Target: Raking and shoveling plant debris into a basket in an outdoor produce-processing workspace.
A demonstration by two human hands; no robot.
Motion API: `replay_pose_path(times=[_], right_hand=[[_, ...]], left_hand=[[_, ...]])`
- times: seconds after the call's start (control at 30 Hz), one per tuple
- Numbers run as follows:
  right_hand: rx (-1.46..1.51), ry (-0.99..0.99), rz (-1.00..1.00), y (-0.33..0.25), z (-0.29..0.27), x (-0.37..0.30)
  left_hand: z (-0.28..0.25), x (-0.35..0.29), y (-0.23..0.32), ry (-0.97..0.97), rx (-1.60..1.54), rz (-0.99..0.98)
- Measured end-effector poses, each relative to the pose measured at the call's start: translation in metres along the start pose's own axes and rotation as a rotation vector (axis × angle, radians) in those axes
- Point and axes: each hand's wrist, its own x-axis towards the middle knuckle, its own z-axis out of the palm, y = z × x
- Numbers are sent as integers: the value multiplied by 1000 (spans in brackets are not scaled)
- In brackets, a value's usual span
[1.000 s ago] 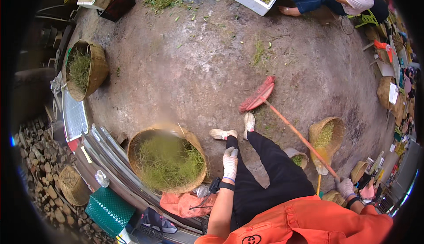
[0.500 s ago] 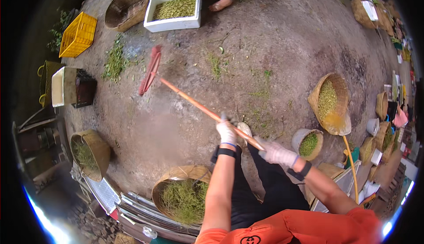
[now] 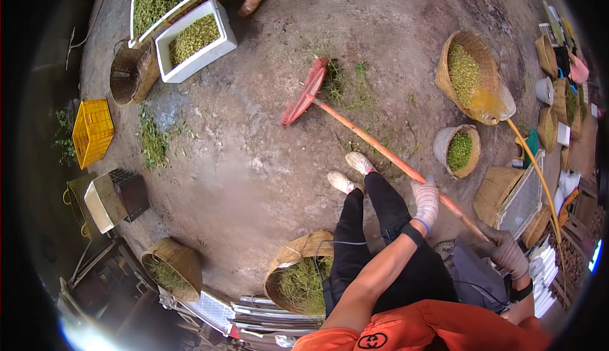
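Both my hands, in whitish gloves, grip the long wooden handle of a push broom (image 3: 371,140) with a wide red head. My left hand (image 3: 427,202) is closed round the handle partway along it. Nearer my body on the right, my right hand (image 3: 510,256) is closed round its upper end. The broom's head rests on the ground ahead of my feet, touching a scatter of green stems and leaves (image 3: 347,87). Another pile of leafy scraps (image 3: 152,140) lies farther left.
A white foam box (image 3: 222,45) of greenish buds stands far left, near a person's foot (image 3: 252,2). A yellow crate (image 3: 92,132) and wicker basket (image 3: 133,75) are nearby. At right stand a tilted basket (image 3: 447,75) and a bucket (image 3: 442,145). A basket of stems (image 3: 298,246) sits near my legs.
The view has turned and shifted. The broom's head has moved rightward across the ground to the scattered stems. My hands have swung right, still gripping the handle.
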Motion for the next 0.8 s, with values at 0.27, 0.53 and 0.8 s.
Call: replay_pose_path(times=[0.27, 0.53, 0.8], right_hand=[[-193, -99, -393, -24, 65, 46], [-563, 301, -613, -8, 13, 46], [-130, 377, -512, 77, -110, -69]], left_hand=[[-147, 29, 31, 97, -343, -210], [-62, 69, 11, -48, -157, -220], [120, -115, 26, -263, -458, -253]])
